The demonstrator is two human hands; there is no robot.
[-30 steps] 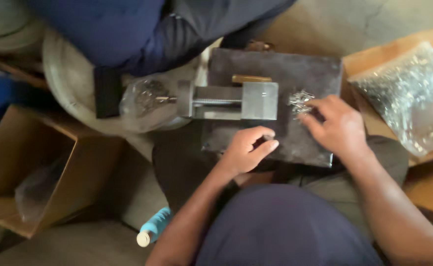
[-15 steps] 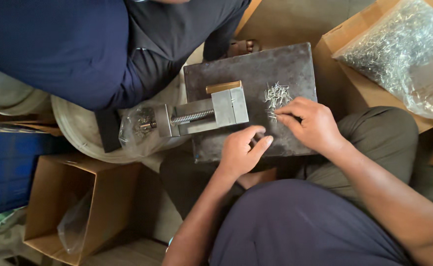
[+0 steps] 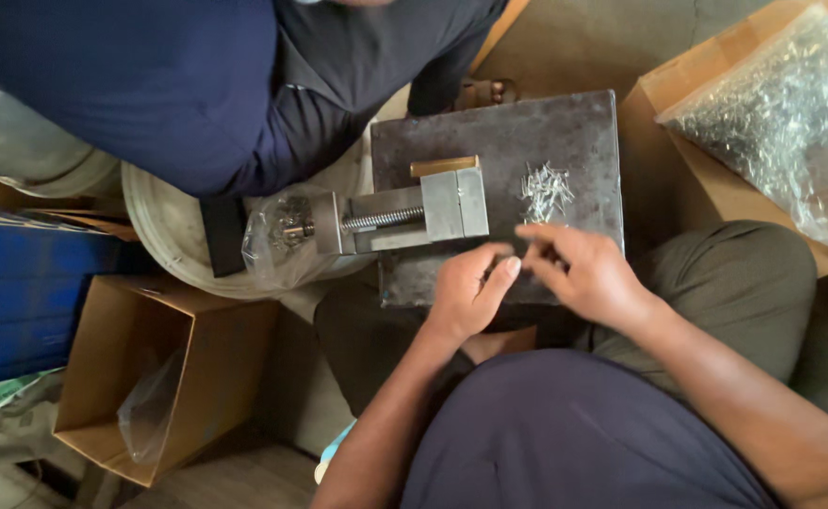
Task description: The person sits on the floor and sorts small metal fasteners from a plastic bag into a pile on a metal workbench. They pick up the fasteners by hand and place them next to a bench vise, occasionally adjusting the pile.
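A dark metal plate (image 3: 574,123) lies across my lap. A small steel vise (image 3: 433,209) sits on its left part, the screw sticking out to the left. A little heap of thin metal pins (image 3: 546,188) lies right of the vise. My left hand (image 3: 466,292) rests at the plate's near edge, fingers curled and thumb up. My right hand (image 3: 593,275) is beside it, below the heap, its fingertips pinched together and almost touching the left thumb. Anything between those fingertips is too small to see.
Another person in a dark blue top (image 3: 150,85) crouches at the upper left. A cardboard box (image 3: 678,141) at the right holds a clear bag of pins (image 3: 781,104). An open cardboard box (image 3: 159,377) and a blue crate (image 3: 27,292) stand at the left, a pale round tub (image 3: 169,250) under the vise screw.
My right hand has left the pin heap and drawn back to meet my left hand. The view has shifted, so the other person fills more of the upper left.
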